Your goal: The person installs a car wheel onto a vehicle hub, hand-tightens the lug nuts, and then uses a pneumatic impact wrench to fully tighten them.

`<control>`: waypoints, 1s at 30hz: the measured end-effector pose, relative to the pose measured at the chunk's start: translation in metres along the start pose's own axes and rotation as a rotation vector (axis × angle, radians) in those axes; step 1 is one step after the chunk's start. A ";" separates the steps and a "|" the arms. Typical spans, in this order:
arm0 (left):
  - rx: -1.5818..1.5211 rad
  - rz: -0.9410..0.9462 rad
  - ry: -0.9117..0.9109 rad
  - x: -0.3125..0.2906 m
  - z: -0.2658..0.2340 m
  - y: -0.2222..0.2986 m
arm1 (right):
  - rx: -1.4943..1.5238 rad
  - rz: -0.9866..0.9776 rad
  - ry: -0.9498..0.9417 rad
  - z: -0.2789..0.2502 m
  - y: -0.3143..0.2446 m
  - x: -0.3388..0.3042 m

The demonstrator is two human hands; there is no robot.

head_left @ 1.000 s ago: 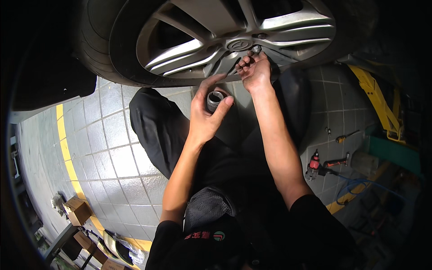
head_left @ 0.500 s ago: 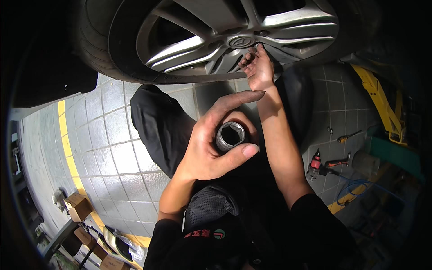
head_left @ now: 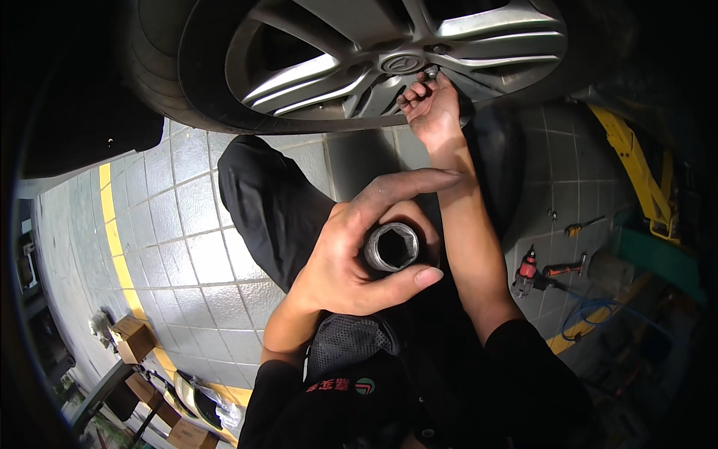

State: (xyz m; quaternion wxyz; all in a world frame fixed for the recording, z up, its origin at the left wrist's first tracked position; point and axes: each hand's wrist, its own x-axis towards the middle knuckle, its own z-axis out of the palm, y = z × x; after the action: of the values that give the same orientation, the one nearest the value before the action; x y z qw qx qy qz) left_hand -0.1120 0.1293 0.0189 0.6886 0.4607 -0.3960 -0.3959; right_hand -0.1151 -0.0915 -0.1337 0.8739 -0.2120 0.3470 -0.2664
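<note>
My left hand [head_left: 345, 258] is closed around a metal socket [head_left: 392, 247] in front of my body, its open hexagonal end facing up. The index finger and thumb of that hand stretch out past the socket. Up at the silver alloy wheel [head_left: 351, 75], my right hand [head_left: 434, 112] reaches palm up to a spot just below the round centre cap [head_left: 402, 64]. Its fingertips pinch a small metal lug nut [head_left: 431, 72] right by the hub. The lug nut is partly covered by the fingers, and I cannot tell whether it touches a stud.
On the tiled floor [head_left: 168, 224] to the right lie a red impact wrench [head_left: 526, 273], an orange-handled hammer-like tool [head_left: 565, 268], a yellow-handled ratchet [head_left: 583, 226] and a blue hose [head_left: 591, 314]. A yellow lift arm [head_left: 636, 168] stands beyond. Cardboard boxes [head_left: 133, 340] sit at lower left.
My right hand has shifted slightly right and down, and the lug nut now shows between its fingertips. My left hand has moved a little down and right with the socket.
</note>
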 end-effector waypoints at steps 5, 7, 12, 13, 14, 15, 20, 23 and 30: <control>-0.299 -0.044 -0.034 0.000 0.001 0.005 | -0.044 -0.036 0.065 0.008 -0.001 -0.004; -0.376 -0.044 -0.046 0.000 0.002 0.006 | 0.018 -0.012 -0.006 0.007 0.000 -0.003; -0.368 -0.057 -0.043 -0.001 0.003 0.008 | -0.014 -0.010 0.095 0.014 -0.003 -0.011; -0.348 -0.056 -0.052 -0.001 0.003 0.008 | -0.051 -0.049 0.111 0.010 -0.002 -0.008; -0.333 -0.053 -0.056 -0.001 0.003 0.007 | -0.032 -0.029 0.067 0.006 -0.002 -0.005; -0.317 -0.050 -0.058 -0.001 0.003 0.007 | -0.013 -0.008 0.022 0.003 -0.002 -0.004; -0.176 -0.050 -0.090 -0.003 0.000 0.006 | 0.032 0.035 0.061 0.010 -0.001 -0.012; -0.124 -0.062 -0.092 -0.001 0.000 0.006 | -0.046 -0.033 0.104 0.019 -0.004 -0.015; -0.068 -0.080 0.017 0.000 0.005 -0.003 | 0.082 0.063 0.105 0.031 -0.005 -0.023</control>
State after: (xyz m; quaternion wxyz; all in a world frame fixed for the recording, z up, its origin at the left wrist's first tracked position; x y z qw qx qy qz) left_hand -0.1174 0.1269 0.0170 0.6910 0.4557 -0.3576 -0.4323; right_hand -0.1081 -0.0755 -0.0987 0.8705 -0.1506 0.3876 -0.2634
